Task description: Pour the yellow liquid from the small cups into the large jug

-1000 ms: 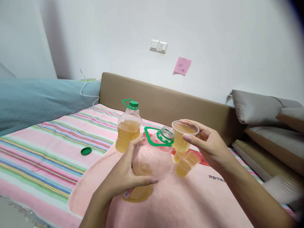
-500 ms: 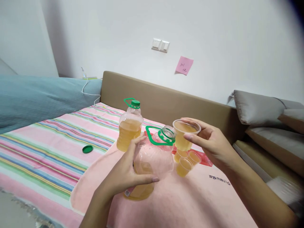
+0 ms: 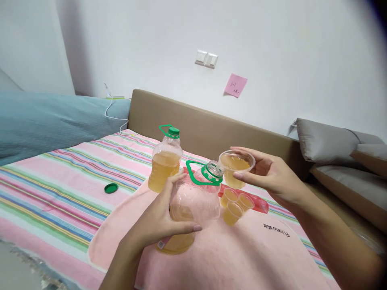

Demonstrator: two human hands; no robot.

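Note:
My left hand [image 3: 160, 219] is wrapped round a clear bottle [image 3: 196, 201] with a green ring handle, an uncapped neck and yellow liquid low inside. My right hand [image 3: 266, 173] grips a clear plastic bowl [image 3: 236, 165] of yellow liquid by its rim, beside the bottle's mouth. Below the bowl, three small cups [image 3: 232, 213] of yellow liquid stand close together on a pink cloth [image 3: 242, 257]. A second bottle [image 3: 165, 165], capped in green and partly full, stands behind my left hand.
A green cap [image 3: 111, 188] lies on the striped sheet [image 3: 69, 169]. Red plastic packaging [image 3: 256, 201] lies behind the cups. A brown headboard [image 3: 196, 121] runs along the wall, with grey cushions [image 3: 323, 141] at the right and a blue cover [image 3: 60, 125] at the left.
The bowl in my right hand has shifted slightly left, nearer the bottle's mouth. The view has moved a little. My left hand keeps its hold on the bottle.

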